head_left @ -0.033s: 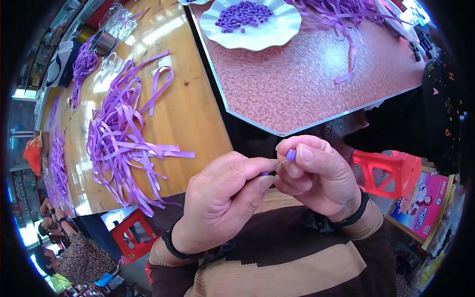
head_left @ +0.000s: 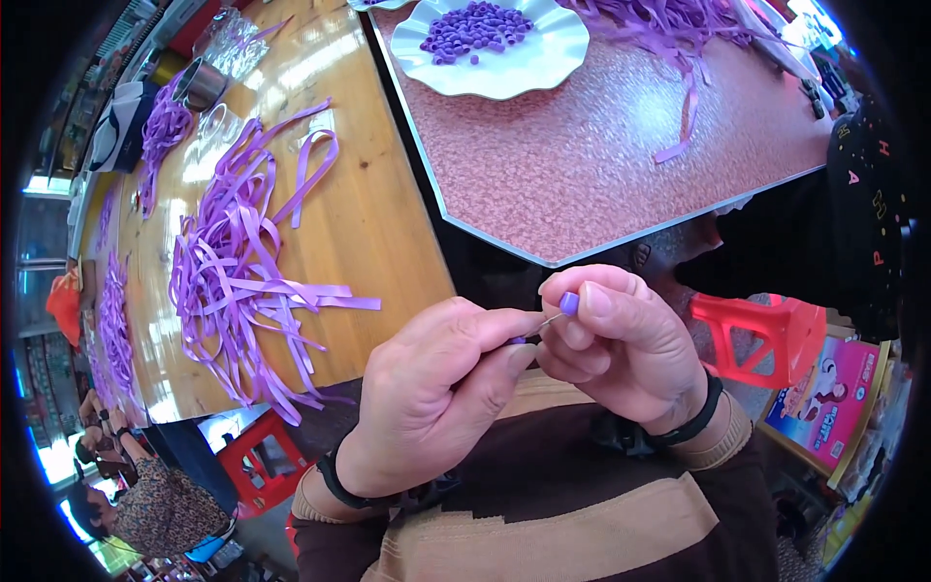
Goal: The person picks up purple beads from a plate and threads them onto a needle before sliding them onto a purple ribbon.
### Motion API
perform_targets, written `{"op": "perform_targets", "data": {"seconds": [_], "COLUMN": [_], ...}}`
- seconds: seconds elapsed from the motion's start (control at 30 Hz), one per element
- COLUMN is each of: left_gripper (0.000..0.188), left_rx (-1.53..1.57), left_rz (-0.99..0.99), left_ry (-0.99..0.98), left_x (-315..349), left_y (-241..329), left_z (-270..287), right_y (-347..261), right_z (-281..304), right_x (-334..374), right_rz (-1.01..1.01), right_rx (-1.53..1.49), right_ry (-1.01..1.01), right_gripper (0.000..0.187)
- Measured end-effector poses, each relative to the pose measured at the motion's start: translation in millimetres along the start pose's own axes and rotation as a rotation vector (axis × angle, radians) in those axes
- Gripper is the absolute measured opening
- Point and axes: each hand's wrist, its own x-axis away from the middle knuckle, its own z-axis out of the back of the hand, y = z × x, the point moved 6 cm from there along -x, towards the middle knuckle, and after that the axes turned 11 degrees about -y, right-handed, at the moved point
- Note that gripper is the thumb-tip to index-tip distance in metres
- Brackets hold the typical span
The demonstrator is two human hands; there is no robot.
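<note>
My right hand point(head_left: 626, 339) is closed, pinching a small purple bead point(head_left: 569, 304) between thumb and fingertip. A thin metal needle point(head_left: 550, 320) runs from the bead to my left hand point(head_left: 436, 388). That hand is closed on the needle, thumb and forefinger pressed together. A bit of something purple point(head_left: 518, 340) peeks out at its fingertips; I cannot tell what it is. Both hands are held above my lap, just off the near edges of the tables. On the pinkish table ahead, a white scalloped plate point(head_left: 407, 60) bears many loose purple beads point(head_left: 475, 29).
A tangle of purple ribbons point(head_left: 254, 233) spreads over the wooden table point(head_left: 373, 213) at left. More ribbons point(head_left: 669, 24) lie on the speckled pink table point(head_left: 553, 175). Red stools point(head_left: 761, 335) stand below. A person in black point(head_left: 795, 242) is at right; another person point(head_left: 160, 504) is at lower left.
</note>
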Motion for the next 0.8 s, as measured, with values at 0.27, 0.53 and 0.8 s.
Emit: {"op": "perform_targets", "data": {"seconds": [0.27,0.53,0.8], "left_gripper": [0.017,0.016,0.016], "left_rx": [-0.010,-0.013,0.123], "left_rz": [0.007,0.020,0.124], "left_ry": [0.010,-0.003,0.009], "left_x": [-0.2,0.3,4.7], "left_y": [-0.5,-4.6,-13.9], "left_z": [0.1,2.9,0.7], "right_y": [2.2,3.7,-5.8], "right_z": [5.9,3.9,-4.4], "right_x": [-4.0,-5.6,-5.7], "right_rz": [0.032,0.051,0.229], "right_rx": [0.008,0.068,0.533], "right_ry": [-0.064,-0.017,0.035], "right_gripper": [0.024,0.023,0.015]}}
